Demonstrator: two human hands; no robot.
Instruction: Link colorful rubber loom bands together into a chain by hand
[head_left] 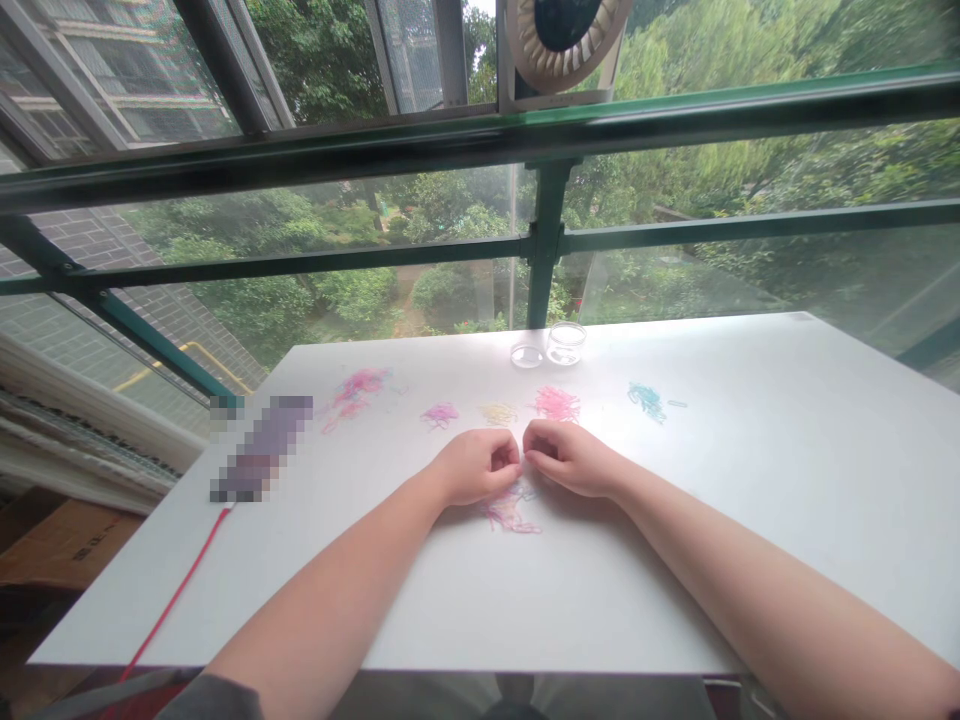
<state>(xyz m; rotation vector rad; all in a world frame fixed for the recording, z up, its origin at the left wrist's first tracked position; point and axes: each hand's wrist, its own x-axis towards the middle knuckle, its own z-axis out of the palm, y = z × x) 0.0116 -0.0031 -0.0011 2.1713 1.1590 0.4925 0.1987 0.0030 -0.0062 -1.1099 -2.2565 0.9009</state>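
Note:
My left hand [480, 467] and my right hand [568, 458] meet near the middle of the white table [637, 590], fingers curled and thumbs pinched against them. Whatever the fingertips may hold is too small to make out. Just below them lies a loose pile of pink and purple thin loops [512, 512], partly covered by my left hand. Beyond my hands are sorted heaps of similar loops: purple [440, 415], yellow [498, 412], pink [556, 402] and teal [646, 400]. One teal loop [677, 404] lies apart. Whether they are paper clips or rubber bands, I cannot tell.
A mixed heap of coloured loops [360, 390] sits at the far left. A clear round container [566, 343] and its shallow lid [526, 355] stand by the back edge. A blurred-out device [262, 450] with a red cable [176, 592] lies left. A fan [568, 45] stands above the railing.

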